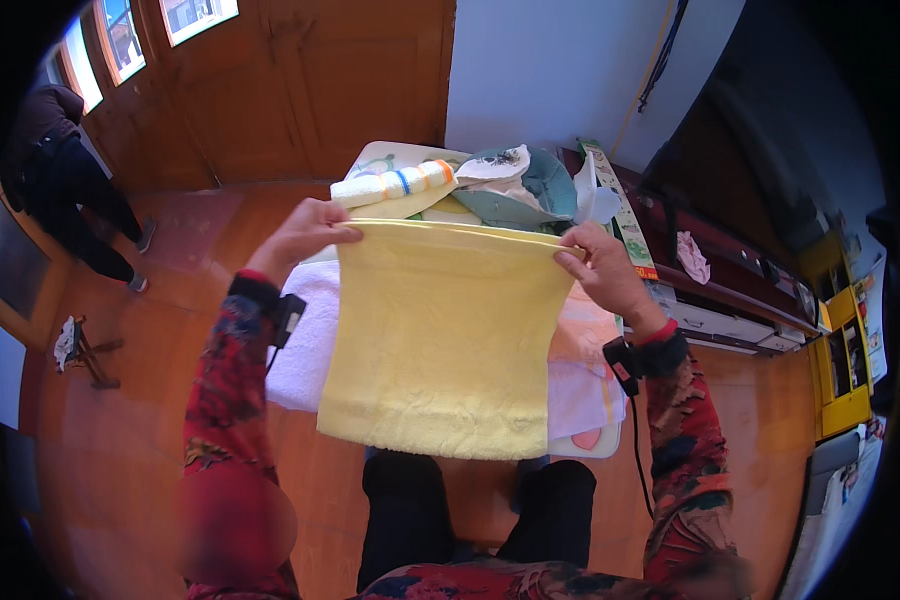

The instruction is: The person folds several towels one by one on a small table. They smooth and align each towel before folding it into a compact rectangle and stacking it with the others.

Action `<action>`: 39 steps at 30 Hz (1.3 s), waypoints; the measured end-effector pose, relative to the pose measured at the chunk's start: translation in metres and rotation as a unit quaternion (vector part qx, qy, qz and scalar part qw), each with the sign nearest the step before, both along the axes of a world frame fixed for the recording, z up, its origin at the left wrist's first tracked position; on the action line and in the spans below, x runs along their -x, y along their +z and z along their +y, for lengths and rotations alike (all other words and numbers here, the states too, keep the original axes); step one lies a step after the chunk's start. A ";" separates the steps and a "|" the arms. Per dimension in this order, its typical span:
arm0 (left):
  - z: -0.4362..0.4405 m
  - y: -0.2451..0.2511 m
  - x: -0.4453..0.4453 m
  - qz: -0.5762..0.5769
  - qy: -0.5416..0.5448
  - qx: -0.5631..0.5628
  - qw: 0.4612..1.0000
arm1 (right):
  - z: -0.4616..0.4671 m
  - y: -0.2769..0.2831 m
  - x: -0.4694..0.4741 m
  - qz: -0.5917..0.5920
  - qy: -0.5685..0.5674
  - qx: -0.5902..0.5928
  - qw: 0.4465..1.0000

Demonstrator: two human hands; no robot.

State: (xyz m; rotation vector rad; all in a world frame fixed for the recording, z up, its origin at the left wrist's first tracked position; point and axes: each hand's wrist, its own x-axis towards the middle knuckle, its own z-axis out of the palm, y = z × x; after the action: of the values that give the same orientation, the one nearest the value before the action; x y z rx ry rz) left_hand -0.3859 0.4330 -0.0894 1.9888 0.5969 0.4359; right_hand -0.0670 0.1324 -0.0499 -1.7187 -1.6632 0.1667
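A yellow towel (pixel 446 330), doubled over, hangs stretched between my hands above a small table (pixel 611 442). My left hand (pixel 311 232) pinches its upper left corner between thumb and fingers. The upper right corner is gripped by my right hand (pixel 600 262). Behind the towel lie a white towel (pixel 304 337) on the left and a peach and pale lilac towel (pixel 585 397) on the right. At the table's far side rests a folded cream towel (pixel 394 184) with blue and orange stripes, beside a teal hat (pixel 495 202) with a white cloth on it.
A dark red cabinet (pixel 727 292) with a crumpled pink cloth (pixel 692 257) stands to the right. At far left a person (pixel 67 172) bends over, near a small folding stool (pixel 86 349). A wooden door (pixel 360 82) is beyond the table. My knees are at its near edge.
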 end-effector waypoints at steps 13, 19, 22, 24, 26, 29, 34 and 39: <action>-0.078 0.155 0.083 -0.092 0.029 -0.095 0.991 | -0.032 0.110 0.035 -0.001 0.000 -0.052 0.999; -0.086 0.206 0.076 -0.041 0.135 -0.396 0.908 | -0.024 0.145 0.044 -0.013 -0.018 -0.163 0.986; -0.114 0.206 0.092 -0.083 0.121 -0.435 0.889 | -0.042 0.151 0.057 -0.090 -0.002 -0.182 0.979; -0.140 0.194 0.117 -0.059 0.081 -0.466 0.879 | -0.078 0.145 0.065 -0.148 0.028 -0.160 0.976; -0.173 0.165 0.149 -0.034 0.050 -0.450 0.891 | -0.115 0.121 0.081 -0.085 0.042 -0.116 0.989; -0.216 0.110 0.186 -0.031 0.023 -0.372 0.928 | -0.163 0.067 0.107 0.000 0.111 -0.017 0.994; -0.251 0.020 0.207 -0.033 -0.026 -0.185 0.982 | -0.190 -0.029 0.144 0.121 0.121 0.070 0.983; -0.237 -0.015 0.209 -0.014 0.039 0.113 0.993 | -0.176 -0.042 0.127 0.181 0.092 0.160 0.966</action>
State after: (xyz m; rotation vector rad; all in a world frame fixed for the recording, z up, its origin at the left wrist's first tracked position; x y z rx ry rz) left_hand -0.5944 0.1965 -0.1047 1.7468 0.6776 0.4233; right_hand -0.1936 -0.0435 -0.0923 -1.6339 -1.5755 0.8270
